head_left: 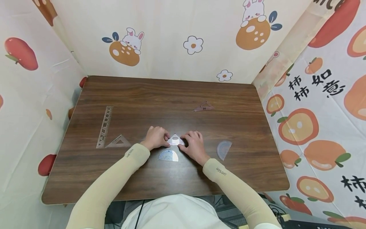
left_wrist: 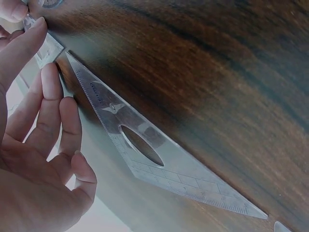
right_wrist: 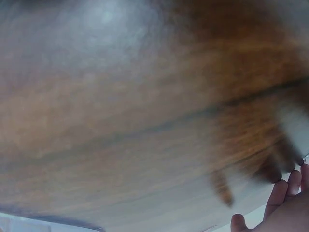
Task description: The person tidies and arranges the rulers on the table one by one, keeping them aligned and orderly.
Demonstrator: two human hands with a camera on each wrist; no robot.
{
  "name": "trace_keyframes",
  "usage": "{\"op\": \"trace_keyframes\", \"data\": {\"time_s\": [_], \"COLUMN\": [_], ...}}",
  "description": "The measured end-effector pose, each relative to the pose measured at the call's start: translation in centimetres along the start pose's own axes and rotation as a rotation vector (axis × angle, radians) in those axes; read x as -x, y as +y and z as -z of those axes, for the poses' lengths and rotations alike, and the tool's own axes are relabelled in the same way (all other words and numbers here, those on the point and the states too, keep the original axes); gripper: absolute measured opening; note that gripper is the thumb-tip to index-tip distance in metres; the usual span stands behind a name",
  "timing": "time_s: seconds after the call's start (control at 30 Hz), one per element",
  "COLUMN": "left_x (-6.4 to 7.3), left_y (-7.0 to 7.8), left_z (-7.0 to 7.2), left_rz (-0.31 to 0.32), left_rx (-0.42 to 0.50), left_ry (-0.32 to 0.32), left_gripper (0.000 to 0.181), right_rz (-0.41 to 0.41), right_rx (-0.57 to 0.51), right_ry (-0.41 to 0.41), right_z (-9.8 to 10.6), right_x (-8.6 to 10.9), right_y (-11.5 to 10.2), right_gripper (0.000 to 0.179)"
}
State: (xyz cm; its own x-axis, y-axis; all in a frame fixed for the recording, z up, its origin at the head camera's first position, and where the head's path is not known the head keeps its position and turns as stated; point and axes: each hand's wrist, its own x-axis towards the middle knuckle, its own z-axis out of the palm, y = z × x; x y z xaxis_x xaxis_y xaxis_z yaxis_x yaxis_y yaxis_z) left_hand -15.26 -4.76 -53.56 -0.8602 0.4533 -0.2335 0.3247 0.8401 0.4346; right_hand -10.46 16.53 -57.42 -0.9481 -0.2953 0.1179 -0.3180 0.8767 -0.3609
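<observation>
A small clear set square [head_left: 175, 140] lies between the two hands at the middle of the table. My left hand [head_left: 156, 137] pinches its left corner between thumb and fingers; in the left wrist view that corner shows beside the fingertips. At the right corner, my right hand [head_left: 194, 144] holds it the same way. Just below, nearer the body, is a clear protractor [head_left: 168, 155]. Another set square [left_wrist: 159, 154], with an oval hole, lies beside the left hand. The right wrist view is blurred and shows only part of the right hand [right_wrist: 285, 205].
A stencil ruler [head_left: 105, 127] lies at the left, close to the second set square [head_left: 118, 141]. Another protractor [head_left: 224, 149] rests right of the right hand. A purplish set square [head_left: 203, 107] is farther back. Printed cloth walls [head_left: 171, 60] border the brown table [head_left: 143, 92].
</observation>
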Motion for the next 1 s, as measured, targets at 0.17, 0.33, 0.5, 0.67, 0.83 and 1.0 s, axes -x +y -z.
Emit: {"op": "trace_keyframes", "data": {"time_s": [0.17,0.33,0.5,0.67,0.83,1.0], "left_x": [0.1,0.2,0.4,0.8,1.3,2.0], "left_y": [-0.1,-0.1,-0.1,0.0,0.1,-0.2], "left_z": [0.0,0.0,0.1,0.4,0.8,0.9], "left_rz": [-0.003,0.001,0.000,-0.007,-0.024,-0.027], "left_rx": [-0.010,-0.021,-0.023,-0.002,0.020,0.024], "left_ry": [0.002,0.005,0.016,0.039,0.096,0.129], "left_gripper": [0.031,0.031,0.032,0.033,0.039,0.047], "right_rz": [0.009,0.013,0.013,-0.005,-0.010,-0.006], "right_rx": [0.002,-0.007,-0.018,-0.027,-0.048,-0.048], "right_ry": [0.004,0.003,-0.005,-0.007,0.018,0.025], "right_z": [0.0,0.0,0.2,0.2,0.6,1.4], "right_x": [0.0,0.0,0.0,-0.1,-0.2,-0.1], "right_y": [0.0,0.1,0.1,0.2,0.2,-0.1], "right_gripper": [0.038,0.038,0.040,0.042,0.045,0.047]}}
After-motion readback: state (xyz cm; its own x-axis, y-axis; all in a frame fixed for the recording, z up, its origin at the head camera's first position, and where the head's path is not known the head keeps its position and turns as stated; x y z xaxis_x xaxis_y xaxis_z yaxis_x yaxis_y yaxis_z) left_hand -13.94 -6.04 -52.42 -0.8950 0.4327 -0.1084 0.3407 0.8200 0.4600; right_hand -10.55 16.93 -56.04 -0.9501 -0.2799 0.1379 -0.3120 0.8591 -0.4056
